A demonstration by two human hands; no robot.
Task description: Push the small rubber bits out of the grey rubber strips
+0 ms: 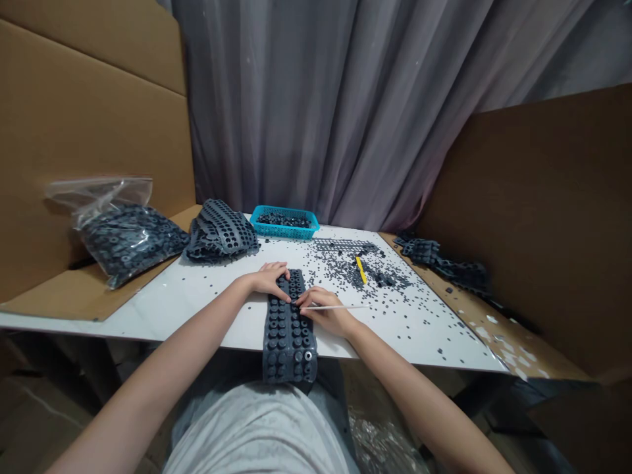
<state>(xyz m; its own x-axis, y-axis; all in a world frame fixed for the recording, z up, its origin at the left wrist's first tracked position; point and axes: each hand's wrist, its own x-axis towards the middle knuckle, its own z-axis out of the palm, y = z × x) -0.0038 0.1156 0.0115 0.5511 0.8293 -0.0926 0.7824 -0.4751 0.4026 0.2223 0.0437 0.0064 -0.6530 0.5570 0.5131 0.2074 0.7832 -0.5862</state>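
Note:
A dark grey rubber sheet (289, 336) studded with round buttons lies across the near edge of the white table (197, 303) and hangs over it toward my lap. My left hand (269, 278) rests on the sheet's upper left part, fingers curled down onto it. My right hand (323, 311) pinches a thin pale stick (345, 307), whose tip meets the sheet's right edge.
A heap of similar rubber sheets (222, 232) and a blue basket (284, 222) of small black pieces stand at the back. A clear bag of black parts (123, 234) sits left on cardboard. Loose black bits and a yellow tool (361, 270) are scattered right, more sheets (444, 263) beyond.

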